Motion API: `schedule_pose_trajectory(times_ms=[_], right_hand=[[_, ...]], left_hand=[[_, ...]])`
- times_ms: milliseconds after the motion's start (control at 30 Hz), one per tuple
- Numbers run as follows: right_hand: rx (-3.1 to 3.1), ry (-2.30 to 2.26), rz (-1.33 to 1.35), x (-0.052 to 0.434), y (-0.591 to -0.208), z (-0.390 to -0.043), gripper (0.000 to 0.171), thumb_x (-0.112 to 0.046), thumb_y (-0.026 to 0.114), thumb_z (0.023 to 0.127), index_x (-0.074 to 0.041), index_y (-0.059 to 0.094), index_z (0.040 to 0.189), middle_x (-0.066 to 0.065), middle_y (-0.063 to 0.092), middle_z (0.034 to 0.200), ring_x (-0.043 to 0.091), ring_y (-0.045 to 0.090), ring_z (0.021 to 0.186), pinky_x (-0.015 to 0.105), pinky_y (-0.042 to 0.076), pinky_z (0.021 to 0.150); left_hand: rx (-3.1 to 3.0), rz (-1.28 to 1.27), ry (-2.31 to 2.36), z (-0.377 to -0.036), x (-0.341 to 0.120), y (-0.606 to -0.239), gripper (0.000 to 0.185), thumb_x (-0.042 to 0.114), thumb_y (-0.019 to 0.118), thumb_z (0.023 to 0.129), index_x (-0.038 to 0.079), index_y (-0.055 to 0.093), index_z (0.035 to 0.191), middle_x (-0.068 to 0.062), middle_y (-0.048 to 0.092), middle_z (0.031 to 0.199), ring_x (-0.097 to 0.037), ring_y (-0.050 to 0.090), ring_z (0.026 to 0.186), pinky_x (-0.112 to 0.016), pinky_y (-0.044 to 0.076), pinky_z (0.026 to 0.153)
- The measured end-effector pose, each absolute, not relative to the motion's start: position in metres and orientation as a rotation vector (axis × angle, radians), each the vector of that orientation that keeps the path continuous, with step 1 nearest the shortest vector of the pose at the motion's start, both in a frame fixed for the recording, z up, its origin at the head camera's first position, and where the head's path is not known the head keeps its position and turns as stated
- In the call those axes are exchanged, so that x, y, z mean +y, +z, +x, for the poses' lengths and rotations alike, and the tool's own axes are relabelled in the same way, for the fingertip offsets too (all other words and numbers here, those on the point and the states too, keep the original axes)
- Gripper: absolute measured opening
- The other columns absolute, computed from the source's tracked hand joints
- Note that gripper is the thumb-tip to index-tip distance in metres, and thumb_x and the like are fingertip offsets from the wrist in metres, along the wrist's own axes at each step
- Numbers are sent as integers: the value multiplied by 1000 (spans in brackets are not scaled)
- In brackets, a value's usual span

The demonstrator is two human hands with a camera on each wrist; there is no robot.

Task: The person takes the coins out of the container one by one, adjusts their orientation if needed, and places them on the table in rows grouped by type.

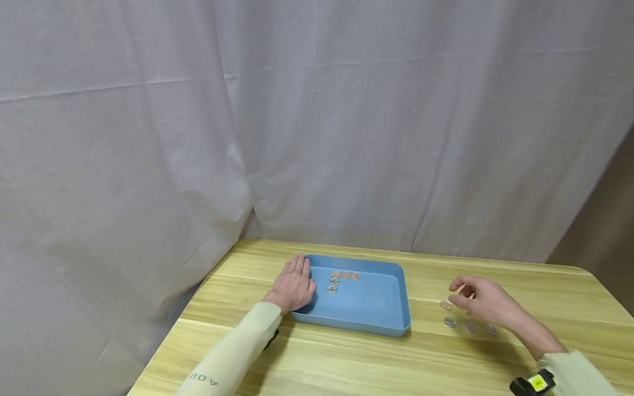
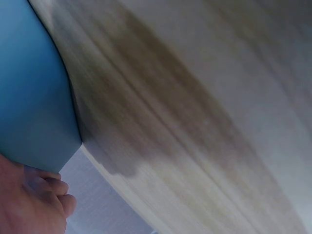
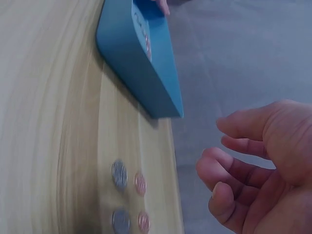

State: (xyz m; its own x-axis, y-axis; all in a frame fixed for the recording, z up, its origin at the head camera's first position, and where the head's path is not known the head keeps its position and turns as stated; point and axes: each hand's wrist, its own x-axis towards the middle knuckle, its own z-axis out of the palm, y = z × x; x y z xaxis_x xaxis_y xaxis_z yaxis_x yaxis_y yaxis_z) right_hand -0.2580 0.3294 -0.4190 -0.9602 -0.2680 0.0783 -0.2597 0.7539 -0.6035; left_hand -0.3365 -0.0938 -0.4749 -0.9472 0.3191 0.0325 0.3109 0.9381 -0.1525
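Observation:
My left hand rests on the left rim of a shallow blue tray, fingers stretched forward and thumb over the inner side. Inside the tray, copper coins form a short row, with silver coins running down from its left end. To the tray's right, my right hand hovers over loose coins, thumb and fingers loosely bent and apart. Nothing shows between those fingers in the right wrist view. Below it lie silver coins and copper coins; the hand partly covers some in the head view.
The tray and coins are on a wood-grain table. A grey curtain hangs behind the table's back edge and along its left side. A black device with a yellow label is strapped to my right wrist.

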Motion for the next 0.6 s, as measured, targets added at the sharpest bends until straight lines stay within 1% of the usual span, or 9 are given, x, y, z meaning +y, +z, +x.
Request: schedule_pose_trajectory(times_ms=[100, 233, 333, 600], right_hand=[[2923, -1023, -484, 318, -416, -261, 21, -18, 64, 94, -4, 62, 109, 3, 60, 81, 11, 56, 62, 27, 50, 52], [2934, -1021, -546, 305, -412, -265, 24, -21, 67, 92, -5, 63, 109, 2, 60, 79, 8, 53, 61, 25, 46, 51], [2932, -1021, -566, 296, -410, -268, 26, -22, 68, 92, -5, 63, 111, 2, 60, 80, 10, 56, 60, 24, 45, 51], [2889, -1062, -602, 270, -411, -281, 25, -19, 66, 92, -5, 62, 112, 4, 62, 82, 20, 62, 64, 26, 52, 54]], left_hand=[[-3036, -493, 228, -338, -94, -475, 63, 37, 25, 103, 2, 24, 155, -16, 19, 164, -28, 19, 152, -40, 21, 124], [-3036, -499, 224, -338, -94, -476, 63, 38, 25, 103, 2, 23, 155, -16, 19, 164, -29, 19, 152, -40, 21, 124], [-3030, -502, 217, -338, -94, -476, 63, 37, 25, 103, 2, 24, 155, -16, 20, 163, -29, 20, 152, -40, 22, 124], [-3005, -518, 162, -338, -95, -475, 62, 34, 29, 102, -1, 28, 153, -19, 26, 161, -31, 24, 151, -42, 24, 123]])
